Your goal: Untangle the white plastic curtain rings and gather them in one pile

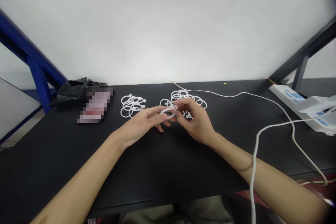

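Over the middle of a black table (78, 154), my left hand (143, 124) and my right hand (195, 119) meet on one white plastic ring (168, 111). The left fingers pinch the ring's near side, and the right thumb and fingers grip its right end. Behind my right hand lies a loose pile of white rings (187, 98). A second, smaller pile of white rings (132, 105) sits to the left of my hands. Several small white bits (187, 114) lie just beyond my right fingers.
A black plastic bag (76, 89) and a blurred pinkish object (96, 105) sit at the back left. A white cable (262, 133) runs across the right side and over my right forearm. A white box with blue marks (301, 106) stands at the far right.
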Available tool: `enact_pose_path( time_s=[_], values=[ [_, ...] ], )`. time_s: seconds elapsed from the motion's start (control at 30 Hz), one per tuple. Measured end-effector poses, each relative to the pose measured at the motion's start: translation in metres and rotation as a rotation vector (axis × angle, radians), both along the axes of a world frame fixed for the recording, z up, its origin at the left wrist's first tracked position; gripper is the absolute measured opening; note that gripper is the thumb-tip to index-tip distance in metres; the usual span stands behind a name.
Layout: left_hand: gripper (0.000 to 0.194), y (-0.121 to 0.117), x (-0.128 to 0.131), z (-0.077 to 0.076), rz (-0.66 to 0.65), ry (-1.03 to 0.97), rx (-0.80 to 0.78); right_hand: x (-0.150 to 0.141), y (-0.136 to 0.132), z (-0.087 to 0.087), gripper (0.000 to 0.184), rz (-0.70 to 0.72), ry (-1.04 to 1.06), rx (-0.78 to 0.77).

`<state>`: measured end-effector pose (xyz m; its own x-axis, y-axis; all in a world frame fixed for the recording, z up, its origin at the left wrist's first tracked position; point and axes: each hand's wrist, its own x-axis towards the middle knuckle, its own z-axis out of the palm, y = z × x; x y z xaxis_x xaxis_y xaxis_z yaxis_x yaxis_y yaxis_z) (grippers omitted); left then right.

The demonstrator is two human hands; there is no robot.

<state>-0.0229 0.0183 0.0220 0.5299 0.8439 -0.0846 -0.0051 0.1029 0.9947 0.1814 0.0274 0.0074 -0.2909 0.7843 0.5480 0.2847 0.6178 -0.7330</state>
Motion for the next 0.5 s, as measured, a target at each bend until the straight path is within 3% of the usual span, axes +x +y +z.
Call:
enact_pose_path(
  time_s=[0.13, 0.23, 0.37, 0.5],
  values=[
    [0.037, 0.0011, -0.0026, -0.0013, -0.016, -0.045, -0.021, 0.0014, 0.0013, 0.0031, 0.024, -0.035, -0.062, 0.127],
    [0.036, 0.0007, -0.0035, 0.0010, 0.006, 0.008, 0.015, 0.0020, 0.0011, 0.0048, 0.020, -0.042, -0.097, 0.138],
    [0.039, -0.0012, -0.0014, 0.0058, 0.060, 0.205, 0.111, 0.0020, 0.0010, 0.0040, 0.017, -0.065, -0.140, 0.119],
    [0.045, -0.0031, 0.0032, 0.0031, 0.180, 0.499, 0.353, 0.0030, 0.0030, 0.0015, 0.025, -0.074, -0.188, 0.090]
  ],
)
